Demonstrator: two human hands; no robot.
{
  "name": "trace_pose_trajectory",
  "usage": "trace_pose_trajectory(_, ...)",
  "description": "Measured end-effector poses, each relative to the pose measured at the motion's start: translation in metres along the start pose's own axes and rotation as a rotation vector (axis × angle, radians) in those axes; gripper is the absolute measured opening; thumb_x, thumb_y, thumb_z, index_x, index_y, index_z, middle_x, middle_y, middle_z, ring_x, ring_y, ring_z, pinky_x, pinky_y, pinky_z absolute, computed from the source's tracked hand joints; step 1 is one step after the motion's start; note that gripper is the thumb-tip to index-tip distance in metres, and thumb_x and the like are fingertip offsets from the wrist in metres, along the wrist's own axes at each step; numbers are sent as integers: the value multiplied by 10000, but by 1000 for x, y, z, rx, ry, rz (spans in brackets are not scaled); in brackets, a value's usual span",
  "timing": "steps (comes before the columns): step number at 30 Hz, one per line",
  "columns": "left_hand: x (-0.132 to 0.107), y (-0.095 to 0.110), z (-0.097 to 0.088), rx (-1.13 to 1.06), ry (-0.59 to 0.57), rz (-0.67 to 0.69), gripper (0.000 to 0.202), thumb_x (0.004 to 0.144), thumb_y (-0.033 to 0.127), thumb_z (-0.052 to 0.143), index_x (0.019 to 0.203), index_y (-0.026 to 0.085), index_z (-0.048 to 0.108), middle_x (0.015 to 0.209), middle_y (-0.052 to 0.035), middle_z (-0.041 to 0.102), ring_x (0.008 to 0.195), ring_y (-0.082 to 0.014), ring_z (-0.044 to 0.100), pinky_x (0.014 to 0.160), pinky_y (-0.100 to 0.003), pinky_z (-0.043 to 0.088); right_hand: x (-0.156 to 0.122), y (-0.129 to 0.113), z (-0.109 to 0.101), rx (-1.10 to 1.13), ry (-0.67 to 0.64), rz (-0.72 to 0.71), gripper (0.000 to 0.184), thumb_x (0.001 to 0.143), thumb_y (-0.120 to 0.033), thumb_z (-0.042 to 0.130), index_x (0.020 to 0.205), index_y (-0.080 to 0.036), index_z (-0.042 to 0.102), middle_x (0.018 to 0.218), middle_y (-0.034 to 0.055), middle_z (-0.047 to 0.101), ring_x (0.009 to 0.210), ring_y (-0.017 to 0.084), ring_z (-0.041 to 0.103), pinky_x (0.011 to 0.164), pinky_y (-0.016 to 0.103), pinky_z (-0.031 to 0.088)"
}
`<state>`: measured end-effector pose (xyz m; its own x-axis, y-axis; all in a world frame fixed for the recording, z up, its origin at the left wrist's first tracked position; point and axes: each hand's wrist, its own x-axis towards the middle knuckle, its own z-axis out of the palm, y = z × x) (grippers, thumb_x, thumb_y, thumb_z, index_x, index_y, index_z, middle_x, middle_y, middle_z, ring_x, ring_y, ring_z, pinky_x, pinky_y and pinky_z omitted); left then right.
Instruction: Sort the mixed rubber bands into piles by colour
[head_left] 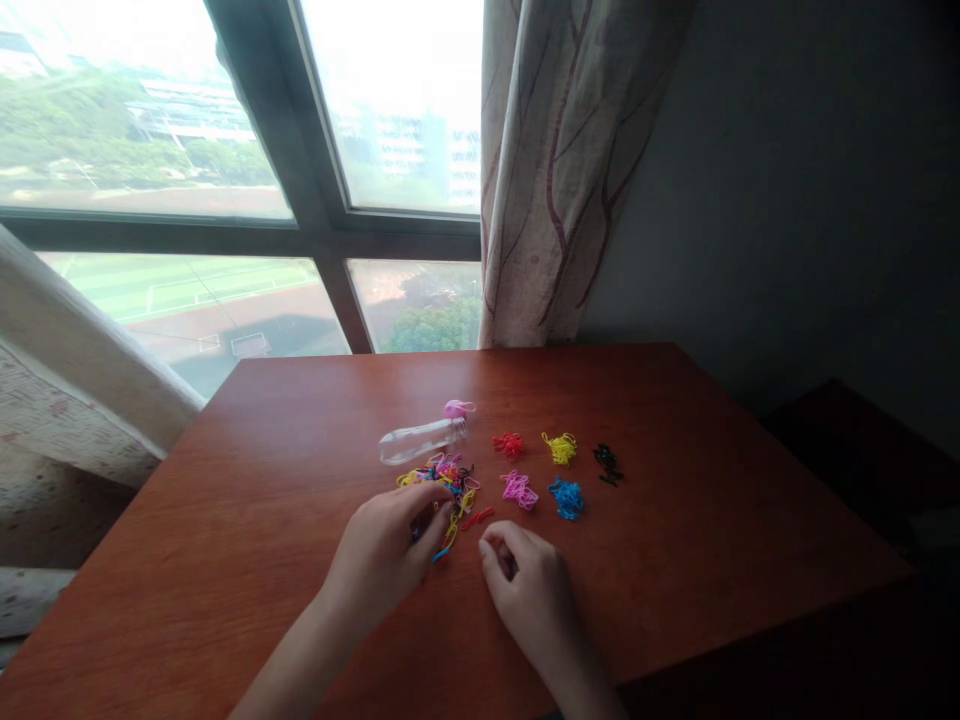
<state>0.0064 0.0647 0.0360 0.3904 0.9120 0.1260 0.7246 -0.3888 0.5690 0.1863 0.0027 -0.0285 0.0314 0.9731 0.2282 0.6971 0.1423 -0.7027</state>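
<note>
Left hand [384, 540], fingers nearly together, over the mixed-colour pile [442, 470], right hand [531, 582] loosely curled, any hold unclear

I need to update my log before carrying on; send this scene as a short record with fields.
Left hand: fingertips at the mixed-colour pile; grip unclear
Right hand: fingers curled, near a loose red piece; contents hidden
Farther piles: red pile, yellow pile
Nearer piles: pink pile, blue pile
Rightmost: black pile
Container: clear bottle on its side, beyond the mixed-colour pile
</note>
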Motion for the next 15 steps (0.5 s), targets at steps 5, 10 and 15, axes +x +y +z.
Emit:
trace_pose_trajectory(5,-41,-16,12,-42,80,5,184,915,293,514,871,215,674,684,21,693,552,-119,614,544,-194,451,0,-1,1,-94,-3,-47,136,889,-172,521,782,-216,593,646,-25,604,599,130,563,579,240,293)
trace_pose_trajectory(10,-65,-28,30,-46,193,68,167,919,269,516,906,235,679,809,8,755,673,-133,710,618,-179,523,-2,-2,4,-154,-7,-76,136,878,-147,523,788,-222,592,674,-19,618,633,141,576,603,249,303)
trace_pose_trajectory(15,-70,-33,39,-23,191,99,165,920,249,513,958,244,673,876,-9,765,732,-148,730,651,-190,545,-2,-6,5,-156,-26,-135,141,881,-137,523,866,-231,626,718,-14,650,674,154,605,628,247,344)
